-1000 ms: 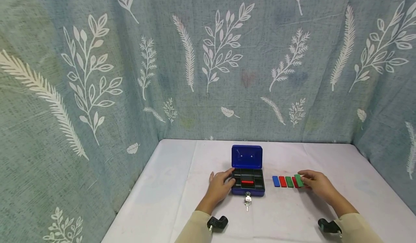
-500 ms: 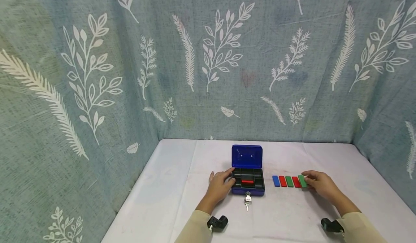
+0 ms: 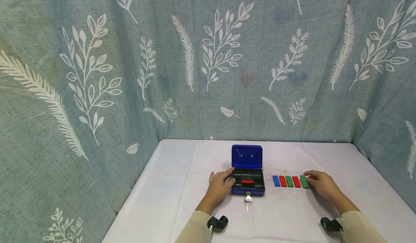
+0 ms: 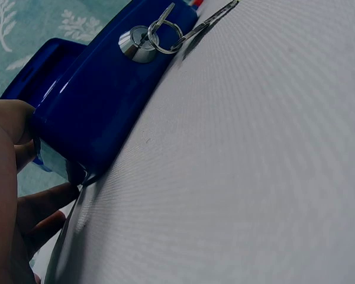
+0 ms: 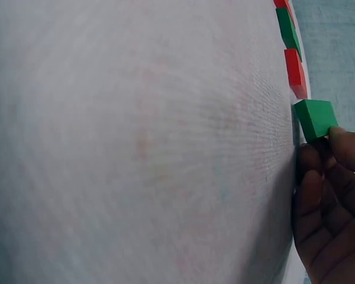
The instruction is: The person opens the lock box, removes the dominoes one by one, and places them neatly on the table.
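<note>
A blue cash box (image 3: pixel 248 192) stands with its lid (image 3: pixel 247 157) raised; one red block (image 3: pixel 247 182) lies in a compartment of its black tray. Against the box's left side rests the left hand (image 3: pixel 219 189), fingers fairly straight; the left wrist view shows this hand (image 4: pixel 6 177) touching the box corner. The right hand (image 3: pixel 323 187) pinches a green block (image 3: pixel 304 181) at the right end of a row. In the right wrist view, thumb and fingers of that hand (image 5: pixel 337 201) hold the green block (image 5: pixel 316 118), which looks slightly tilted.
Left of the held block lie a blue block (image 3: pixel 276 181), a red block (image 3: pixel 283 181), a green block (image 3: pixel 289 181) and another red block (image 3: pixel 296 182). Keys (image 3: pixel 247 202) hang from the box's front lock. A patterned curtain (image 3: pixel 247 62) surrounds the white-covered table (image 3: pixel 182 163).
The right hand has moved right with the green block, from overlapping the red block to the row's right end, and lower. The left hand has stayed at the box.
</note>
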`<state>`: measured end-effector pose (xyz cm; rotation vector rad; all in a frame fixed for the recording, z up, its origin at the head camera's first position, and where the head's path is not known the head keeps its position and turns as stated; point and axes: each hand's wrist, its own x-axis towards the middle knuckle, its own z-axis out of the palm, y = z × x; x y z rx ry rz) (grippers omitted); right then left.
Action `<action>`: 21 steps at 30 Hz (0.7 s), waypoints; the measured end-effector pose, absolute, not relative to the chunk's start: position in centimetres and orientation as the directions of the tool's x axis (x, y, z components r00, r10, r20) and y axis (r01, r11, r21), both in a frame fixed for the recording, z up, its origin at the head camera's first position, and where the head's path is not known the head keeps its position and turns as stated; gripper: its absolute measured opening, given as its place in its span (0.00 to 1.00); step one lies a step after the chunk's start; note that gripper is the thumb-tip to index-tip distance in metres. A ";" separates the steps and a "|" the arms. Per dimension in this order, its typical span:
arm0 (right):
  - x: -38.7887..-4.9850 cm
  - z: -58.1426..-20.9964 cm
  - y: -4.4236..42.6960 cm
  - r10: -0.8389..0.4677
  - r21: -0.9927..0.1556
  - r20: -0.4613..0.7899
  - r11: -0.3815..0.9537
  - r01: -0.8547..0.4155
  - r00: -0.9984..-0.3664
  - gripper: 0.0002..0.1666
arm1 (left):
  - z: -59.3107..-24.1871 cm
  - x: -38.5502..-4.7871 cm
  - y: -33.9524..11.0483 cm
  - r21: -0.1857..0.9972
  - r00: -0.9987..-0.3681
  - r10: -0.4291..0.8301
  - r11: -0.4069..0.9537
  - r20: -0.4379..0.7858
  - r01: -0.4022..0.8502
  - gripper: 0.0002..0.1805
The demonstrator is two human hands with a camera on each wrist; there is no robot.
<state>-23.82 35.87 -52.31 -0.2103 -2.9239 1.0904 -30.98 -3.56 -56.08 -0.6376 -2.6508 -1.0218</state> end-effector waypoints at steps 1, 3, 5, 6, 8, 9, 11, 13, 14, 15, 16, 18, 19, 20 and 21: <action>-23.9 -52.3 35.9 0.135 -0.646 -0.038 0.752 0.127 -0.990 0.19 | -56.1 -31.0 -3.5 0.581 -0.880 0.313 0.663 0.357 0.472 0.25; -23.9 -52.2 35.8 0.141 -0.640 -0.051 0.755 0.141 -0.989 0.18 | -56.1 -31.0 -3.5 0.585 -0.884 0.311 0.665 0.349 0.465 0.25; -24.0 -52.2 35.8 0.146 -0.634 -0.060 0.759 0.151 -0.987 0.18 | -56.2 -31.0 -3.5 0.588 -0.886 0.310 0.663 0.346 0.462 0.25; -24.1 -52.1 35.7 0.147 -0.630 -0.064 0.761 0.154 -0.987 0.18 | -56.2 -31.1 -3.5 0.589 -0.885 0.310 0.662 0.347 0.463 0.25; -24.1 -52.1 35.7 0.151 -0.619 -0.064 0.770 0.158 -0.987 0.18 | -56.2 -31.0 -3.5 0.592 -0.885 0.309 0.660 0.348 0.463 0.25; -24.2 -52.1 35.7 0.153 -0.615 -0.065 0.772 0.161 -0.986 0.18 | -56.2 -31.0 -3.5 0.593 -0.885 0.309 0.659 0.349 0.463 0.25; -24.3 -52.1 35.7 0.156 -0.607 -0.060 0.778 0.160 -0.986 0.18 | -56.1 -31.0 -3.5 0.594 -0.884 0.308 0.657 0.351 0.465 0.25; -24.3 -52.1 35.8 0.160 -0.599 -0.058 0.785 0.162 -0.985 0.18 | -56.2 -31.0 -3.5 0.593 -0.884 0.309 0.658 0.350 0.464 0.25; -24.3 -52.0 35.8 0.161 -0.598 -0.060 0.785 0.164 -0.985 0.18 | -56.2 -31.0 -3.5 0.593 -0.884 0.309 0.658 0.350 0.464 0.25; -24.3 -52.1 35.8 0.161 -0.601 -0.063 0.782 0.166 -0.985 0.19 | -56.2 -31.0 -3.5 0.591 -0.884 0.310 0.659 0.349 0.464 0.25; -24.2 -52.0 35.8 0.160 -0.602 -0.063 0.781 0.166 -0.985 0.20 | -56.2 -31.0 -3.4 0.590 -0.884 0.310 0.660 0.349 0.464 0.25; -24.2 -52.1 35.8 0.159 -0.607 -0.066 0.777 0.166 -0.985 0.21 | -56.2 -31.1 -3.5 0.587 -0.885 0.310 0.664 0.348 0.463 0.25; -24.2 -52.1 35.8 0.155 -0.611 -0.064 0.775 0.162 -0.986 0.22 | -56.2 -31.1 -3.5 0.586 -0.885 0.309 0.665 0.348 0.463 0.25; -24.2 -52.1 35.8 0.152 -0.615 -0.063 0.772 0.158 -0.986 0.23 | -56.2 -31.1 -3.5 0.585 -0.885 0.309 0.666 0.349 0.463 0.25; -24.3 -52.1 35.8 0.147 -0.612 -0.055 0.777 0.150 -0.988 0.24 | -56.2 -31.1 -3.5 0.584 -0.885 0.309 0.667 0.349 0.463 0.25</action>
